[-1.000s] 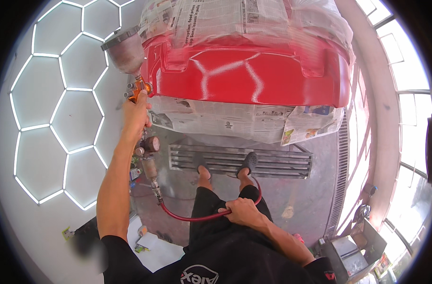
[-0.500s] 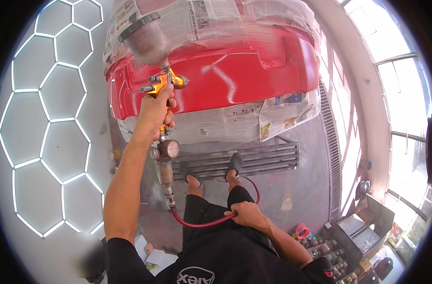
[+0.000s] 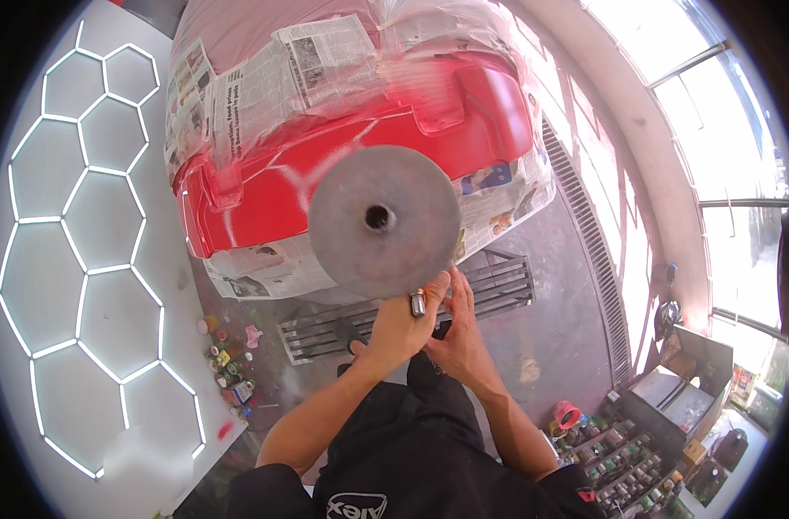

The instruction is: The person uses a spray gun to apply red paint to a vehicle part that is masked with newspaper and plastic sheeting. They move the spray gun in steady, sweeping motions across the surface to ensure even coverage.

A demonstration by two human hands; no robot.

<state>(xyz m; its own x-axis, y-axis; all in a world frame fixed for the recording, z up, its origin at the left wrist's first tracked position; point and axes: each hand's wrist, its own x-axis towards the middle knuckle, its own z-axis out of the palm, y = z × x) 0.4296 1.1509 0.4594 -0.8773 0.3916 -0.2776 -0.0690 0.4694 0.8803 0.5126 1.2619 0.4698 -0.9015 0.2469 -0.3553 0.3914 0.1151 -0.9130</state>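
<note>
A paint spray gun [image 3: 418, 303] is held close in front of me in my left hand [image 3: 396, 333], whose fingers are wrapped round it. Its large round grey cup [image 3: 347, 225] faces up toward me, with a dark spot at the centre of its top. My right hand [image 3: 465, 342] meets the left at the gun, fingers bent against it; the cup and left hand hide part of that grip. Beyond stands a glossy red car body panel [image 3: 273, 203], edged with newspaper masking [image 3: 265, 95]. The air hose is out of sight.
A slatted metal step bench [image 3: 507, 281] lies between me and the panel. White hexagonal light strips [image 3: 109, 270] line the left wall. Small containers [image 3: 230, 372] stand at lower left; several bottles and cans [image 3: 615, 454] sit beside a metal box [image 3: 671, 398] at lower right. A floor grate [image 3: 589, 251] curves along the right.
My left hand has drawn the spray gun down and right, away from the panel, turning its cup top toward me. My right hand has left the red hose and come up to the gun.
</note>
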